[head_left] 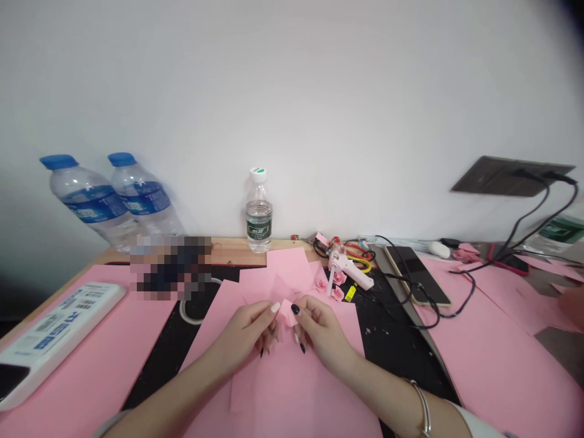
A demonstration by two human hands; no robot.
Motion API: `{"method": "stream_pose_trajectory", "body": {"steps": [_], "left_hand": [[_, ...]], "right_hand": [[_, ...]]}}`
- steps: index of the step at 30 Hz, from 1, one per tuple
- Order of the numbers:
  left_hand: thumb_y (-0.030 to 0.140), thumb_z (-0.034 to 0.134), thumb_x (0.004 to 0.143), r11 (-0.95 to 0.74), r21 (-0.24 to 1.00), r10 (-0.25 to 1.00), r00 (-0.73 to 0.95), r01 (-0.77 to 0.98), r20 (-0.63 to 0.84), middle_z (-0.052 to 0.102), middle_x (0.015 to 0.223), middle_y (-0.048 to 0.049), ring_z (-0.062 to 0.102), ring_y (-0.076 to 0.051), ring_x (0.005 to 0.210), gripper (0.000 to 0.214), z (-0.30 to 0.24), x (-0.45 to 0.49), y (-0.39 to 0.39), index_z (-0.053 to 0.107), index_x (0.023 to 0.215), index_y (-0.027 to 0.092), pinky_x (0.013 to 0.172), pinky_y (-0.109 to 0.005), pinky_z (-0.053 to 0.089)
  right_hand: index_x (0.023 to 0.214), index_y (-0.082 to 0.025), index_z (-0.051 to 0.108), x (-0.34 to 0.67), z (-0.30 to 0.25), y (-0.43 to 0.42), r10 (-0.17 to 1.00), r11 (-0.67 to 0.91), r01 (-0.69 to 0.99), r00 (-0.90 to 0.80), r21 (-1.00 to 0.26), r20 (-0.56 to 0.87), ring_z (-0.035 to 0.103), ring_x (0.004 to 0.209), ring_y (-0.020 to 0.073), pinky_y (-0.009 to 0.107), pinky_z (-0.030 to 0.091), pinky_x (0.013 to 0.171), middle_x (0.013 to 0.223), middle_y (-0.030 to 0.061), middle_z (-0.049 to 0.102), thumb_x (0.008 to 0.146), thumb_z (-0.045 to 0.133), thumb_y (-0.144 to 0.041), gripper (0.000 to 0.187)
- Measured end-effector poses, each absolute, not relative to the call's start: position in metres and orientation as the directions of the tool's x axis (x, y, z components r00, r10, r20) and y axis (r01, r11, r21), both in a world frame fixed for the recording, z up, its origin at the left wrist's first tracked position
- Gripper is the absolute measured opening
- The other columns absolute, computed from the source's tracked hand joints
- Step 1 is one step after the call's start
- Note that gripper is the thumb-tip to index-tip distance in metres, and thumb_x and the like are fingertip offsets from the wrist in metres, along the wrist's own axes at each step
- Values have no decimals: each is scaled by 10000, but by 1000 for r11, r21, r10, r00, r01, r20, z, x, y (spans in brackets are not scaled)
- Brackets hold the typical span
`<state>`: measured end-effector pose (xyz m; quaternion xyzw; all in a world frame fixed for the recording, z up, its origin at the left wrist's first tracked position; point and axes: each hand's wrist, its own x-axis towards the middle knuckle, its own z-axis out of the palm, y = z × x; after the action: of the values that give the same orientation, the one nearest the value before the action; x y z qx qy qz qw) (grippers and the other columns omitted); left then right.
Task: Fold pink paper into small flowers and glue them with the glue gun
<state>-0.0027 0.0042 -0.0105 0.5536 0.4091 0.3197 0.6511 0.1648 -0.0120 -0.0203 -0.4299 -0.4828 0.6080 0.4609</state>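
Folded paper (286, 312) in my grip: pink, matt, smooth. Sheets (292, 389) below: same matt stock. Glue gun (349, 271): glossy wht plastic. Tabletop (237, 252), far edge: plain wood. Water bottle (89, 198): clear plastic. My bangle (424, 407): shiny metal.

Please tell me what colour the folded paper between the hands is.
The folded paper is pink, best seen in the head view.

Paper-craft workbench (237, 252), hot glue gun (347, 271), pink paper sheets (502, 365), paper roses (331, 281), power strip (59, 334), water btls (86, 198)
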Motion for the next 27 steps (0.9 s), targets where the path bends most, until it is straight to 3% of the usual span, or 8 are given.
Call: {"method": "stream_pose_trajectory", "body": {"steps": [11,18,27], "left_hand": [[603,526,806,298,954,790,551,37,-268,616,576,-28,495,-99,400,481,-11,0,-1,581,681,142,391,-206,282],[564,573,795,293,955,794,544,49,-272,606,587,-21,534,-115,435,441,-7,1,0,580,645,148,439,-228,402],[518,603,779,314,942,795,510,119,-329,707,654,-73,650,-179,574,405,-3,1,0,683,673,136,566,-274,494]], "right_hand": [[681,-199,445,167,-21,-13,965,-83,-111,-256,-990,-52,378,339,59,187,280,362,473,-74,506,857,563,-492,361],[676,-210,437,168,-20,-14,965,-85,-79,-255,-993,-62,388,344,69,201,282,360,478,-69,500,829,566,-557,400],[677,-210,445,168,-22,-13,964,-107,-115,-256,-988,-74,393,339,73,200,310,361,478,-66,508,806,587,-579,416]]}}
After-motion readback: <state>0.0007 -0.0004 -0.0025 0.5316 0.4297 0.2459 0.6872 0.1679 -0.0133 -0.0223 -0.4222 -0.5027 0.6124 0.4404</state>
